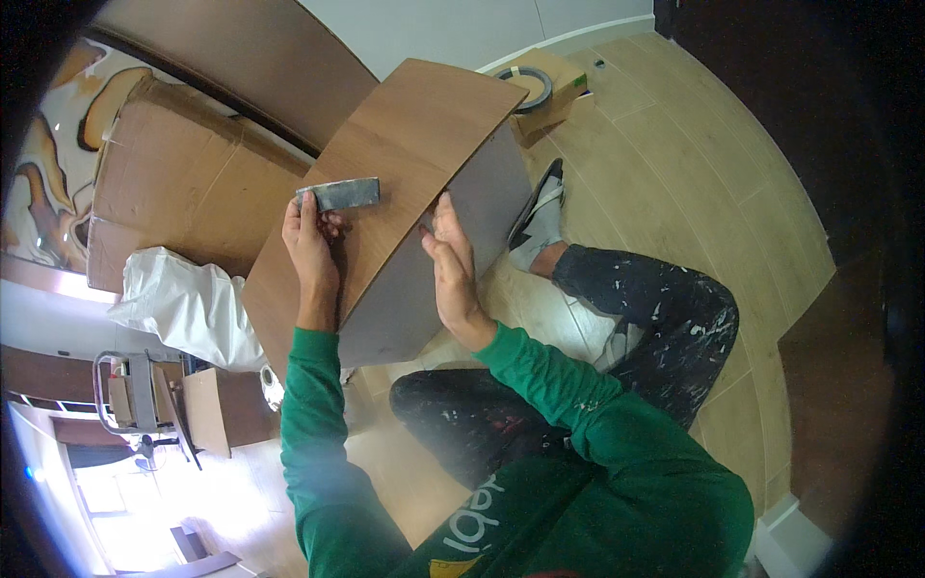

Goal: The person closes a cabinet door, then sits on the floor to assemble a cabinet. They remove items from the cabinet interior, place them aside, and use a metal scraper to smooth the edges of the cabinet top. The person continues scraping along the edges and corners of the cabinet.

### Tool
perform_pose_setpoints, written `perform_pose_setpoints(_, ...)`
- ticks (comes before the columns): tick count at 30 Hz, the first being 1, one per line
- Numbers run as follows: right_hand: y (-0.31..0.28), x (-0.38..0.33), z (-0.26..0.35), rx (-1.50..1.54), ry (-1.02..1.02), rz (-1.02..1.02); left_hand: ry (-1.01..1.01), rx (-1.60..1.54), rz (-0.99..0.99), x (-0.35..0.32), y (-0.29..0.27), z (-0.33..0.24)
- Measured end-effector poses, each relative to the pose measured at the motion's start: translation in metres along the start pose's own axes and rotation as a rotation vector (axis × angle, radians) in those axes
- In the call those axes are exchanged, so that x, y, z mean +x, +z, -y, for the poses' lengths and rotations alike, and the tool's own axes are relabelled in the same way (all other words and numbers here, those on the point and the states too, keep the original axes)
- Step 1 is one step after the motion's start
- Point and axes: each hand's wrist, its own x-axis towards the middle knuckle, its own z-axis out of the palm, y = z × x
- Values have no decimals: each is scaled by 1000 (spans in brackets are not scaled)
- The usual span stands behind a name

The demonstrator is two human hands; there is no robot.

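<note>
My left hand (310,236) is closed, with thumb and fingers gripping one end of a grey rectangular block (349,194). The block lies over the brown wood-grain top panel (414,125) of a box-like furniture piece; whether it presses on the surface I cannot tell. My right hand (451,260) rests against the panel's near edge and the grey side (482,193) below it. Its fingers are stretched out and hold nothing.
A large cardboard sheet (183,183) and a white plastic sack (188,303) stand to the left. Beyond the panel, a roll of dark tape (526,90) lies on a small box (559,82). My paint-spotted legs (655,318) are bent on the tiled floor (665,164).
</note>
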Motion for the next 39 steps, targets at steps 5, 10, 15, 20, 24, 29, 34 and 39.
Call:
perform_pose_setpoints(5, -31, 51, 11, 235, -42, -93, 9, -12, 12, -1, -1, -3)
perform_pose_setpoints(10, -73, 130, 65, 447, 18, -224, -7, -99, 26, -3, 3, -6)
perform_pose_setpoints(15, -84, 133, 81, 442, 137, -161, 0, -45, 11, -5, 4, -8)
perform_pose_setpoints(20, -88, 115, 84, 563, 320, -65, -4, -47, -8, -4, 3, -4)
perform_pose_setpoints(24, -98, 134, 97, 460, 241, -24, 17, -13, -13, -3, 2, -2)
perform_pose_setpoints(29, -98, 136, 95, 478, 293, -64, 42, 39, -26, -4, 1, -4)
perform_pose_setpoints(34, -73, 87, 82, 513, 433, -38, 53, 24, -1, -4, -1, -2)
perform_pose_setpoints(39, -45, 50, 72, 565, 559, 15, 58, 50, -13, -1, -2, 2)
